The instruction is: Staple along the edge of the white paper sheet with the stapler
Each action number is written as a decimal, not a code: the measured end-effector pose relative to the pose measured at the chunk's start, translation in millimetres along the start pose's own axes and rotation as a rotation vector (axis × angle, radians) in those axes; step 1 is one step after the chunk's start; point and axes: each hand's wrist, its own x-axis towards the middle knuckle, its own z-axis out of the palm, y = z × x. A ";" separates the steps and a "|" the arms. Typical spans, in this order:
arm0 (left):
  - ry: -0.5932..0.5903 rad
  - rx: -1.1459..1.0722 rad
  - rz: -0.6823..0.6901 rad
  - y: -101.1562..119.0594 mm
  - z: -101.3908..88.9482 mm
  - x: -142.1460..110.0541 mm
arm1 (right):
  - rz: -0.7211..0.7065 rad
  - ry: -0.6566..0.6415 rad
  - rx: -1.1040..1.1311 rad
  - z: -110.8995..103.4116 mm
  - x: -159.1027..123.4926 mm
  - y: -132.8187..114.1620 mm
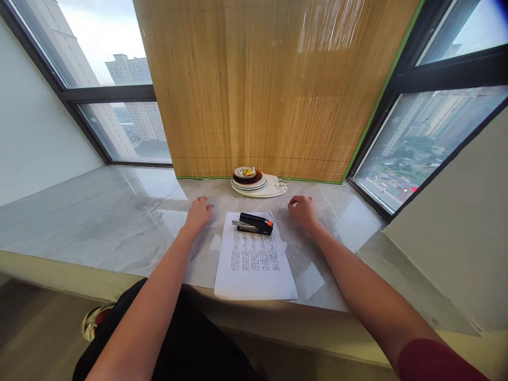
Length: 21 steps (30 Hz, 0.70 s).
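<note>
A black stapler (256,224) with an orange patch at one end lies across the upper part of some printed paper (254,286). My left hand (199,211) rests on the sill left of the paper, its fingers curled together. A tiny grey bit (211,205) shows at its fingertips, too small to name. To the right of the paper, my right hand (303,210) is closed, fingers bent in and nothing visible in them. Neither hand touches the stapler or the paper.
Stacked plates (249,185) stand behind the paper, beside an oval white plate (274,186), close to a bamboo blind (257,106). The tiled sill (119,211) ends in a front edge near my legs. Windows flank the blind.
</note>
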 end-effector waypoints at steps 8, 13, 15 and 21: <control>-0.126 0.224 0.039 -13.1 21.0 12.5 | 0.082 -0.127 -0.080 16.2 2.3 16.2; -0.052 0.237 0.002 -8.1 16.8 -2.6 | -0.009 -0.042 0.009 8.8 -0.7 -0.3; -0.018 0.196 0.023 -3.9 13.1 -14.5 | -0.086 -0.014 0.075 8.4 -7.3 -19.5; -0.048 0.033 0.291 19.1 18.3 -56.4 | -0.399 -0.210 0.305 23.6 -47.0 -86.9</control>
